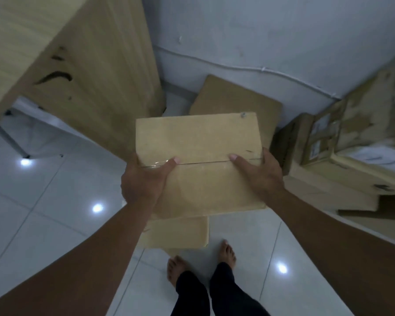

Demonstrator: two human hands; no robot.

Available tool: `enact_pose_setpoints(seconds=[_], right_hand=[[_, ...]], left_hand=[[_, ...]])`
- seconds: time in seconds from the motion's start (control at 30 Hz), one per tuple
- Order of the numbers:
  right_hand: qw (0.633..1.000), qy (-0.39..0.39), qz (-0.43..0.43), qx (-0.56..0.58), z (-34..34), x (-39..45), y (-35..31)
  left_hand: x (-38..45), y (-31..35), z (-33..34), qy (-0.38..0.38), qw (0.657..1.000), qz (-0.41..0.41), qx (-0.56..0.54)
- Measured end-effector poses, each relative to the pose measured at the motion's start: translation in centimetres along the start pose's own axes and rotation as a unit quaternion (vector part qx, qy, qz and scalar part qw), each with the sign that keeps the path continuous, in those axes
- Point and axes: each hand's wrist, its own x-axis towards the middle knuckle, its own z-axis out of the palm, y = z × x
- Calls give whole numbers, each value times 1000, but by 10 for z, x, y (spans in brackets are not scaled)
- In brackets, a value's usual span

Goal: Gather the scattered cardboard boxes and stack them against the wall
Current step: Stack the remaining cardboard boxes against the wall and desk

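Head view, steeply downward, close over hands [144,179], floor [55,201]

We are seeing a dim, bluish scene; round ceiling-light reflections are glaring on the glossy white tiled floor [55,190]. Wide-angle distortion is bending the edges, and the stacked brown cardboard boxes [351,137] at right are smearing with blur.

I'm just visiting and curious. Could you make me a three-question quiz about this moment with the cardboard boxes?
1. True or false: only one hand holds the carried box.
2. Where does the flat box lie? A) on the floor by the wall; B) on a shelf; C) in a bin.
3. Fill in: both thumbs lie along the box's taped ____.

Key
1. False: the left hand and right hand both grip it.
2. A
3. seam
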Motion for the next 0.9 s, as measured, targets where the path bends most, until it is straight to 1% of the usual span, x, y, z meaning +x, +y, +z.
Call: enact_pose_setpoints(seconds=[0.1,0.2,0.27,0.47,0.6,0.7,0.9], right_hand=[[999,44,19,23,-12,10,0],[995,91,33,13,-21,28,1],[993,111,48,10,-25,44,2],[987,137,88,-4,-30,102,11],[983,145,109,-10,-30,146,14],[982,143,121,-16,-30,181,12],[981,147,126,-7,-36,233,3]], left_hand=[[9,29,18,-26,999,32,-5],[25,55,41,-63,996,57,0],[40,70,58,-75,995,73,11],[82,117,117,-93,983,128,89],[116,144,156,-102,983,130,84],[139,162,179,-128,978,134,95],[175,182,220,-130,980,128,80]])
